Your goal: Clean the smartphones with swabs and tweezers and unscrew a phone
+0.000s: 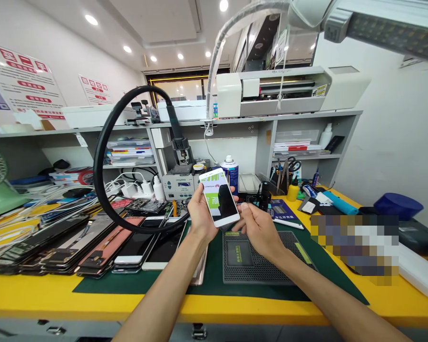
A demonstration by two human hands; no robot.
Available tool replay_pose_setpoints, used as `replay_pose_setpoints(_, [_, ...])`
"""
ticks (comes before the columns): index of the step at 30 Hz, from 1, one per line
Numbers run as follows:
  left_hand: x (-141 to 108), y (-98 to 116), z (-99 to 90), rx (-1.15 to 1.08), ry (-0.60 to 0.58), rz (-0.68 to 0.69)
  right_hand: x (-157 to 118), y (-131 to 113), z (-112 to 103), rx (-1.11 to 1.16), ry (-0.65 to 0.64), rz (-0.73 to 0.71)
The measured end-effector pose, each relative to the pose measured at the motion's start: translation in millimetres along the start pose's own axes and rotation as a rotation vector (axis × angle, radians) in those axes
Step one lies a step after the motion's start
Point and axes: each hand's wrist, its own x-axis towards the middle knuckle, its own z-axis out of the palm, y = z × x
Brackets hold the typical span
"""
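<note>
- Head view: left hand, fingers closed round white phone
- Right hand beside its four-o'clock edge, grip unclear
- Probably light, stiff, slick, fragile; best held by side edges

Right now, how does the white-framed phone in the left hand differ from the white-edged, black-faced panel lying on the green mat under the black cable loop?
Pose: the white-framed phone is raised and tilted in the left hand; the black-faced panel lies on the green mat.
Look: the phone's face shows bright green and white patches beside black; the panel's looks mostly dark.
View: the phone's face is largely unobstructed; the black cable crosses the panel.
Both have pale edges.
</note>
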Motion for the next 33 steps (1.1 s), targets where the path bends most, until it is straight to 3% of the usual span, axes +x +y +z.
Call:
replay_pose_setpoints(9, [-1, 1, 1.4, -0.019, -0.012, -0.007, 1, -9, -8, 0.078, 0.214, -0.049])
replay_pose_setpoints(13, [-1, 1, 1.1, 0.0, -0.001, -0.013, 0, -8, -6, 0.042, 0.207, -0.052])
replay_pose_setpoints(23, [-4, -6, 1.1, 0.024, -0.031, -0.038, -5, -3, 11, -0.329, 0.043, -0.044])
replay_pose_setpoints(33, [-12, -13, 11.2, 0.057, -0.044, -0.09, -4, -6, 13, -0.406, 0.112, 0.042])
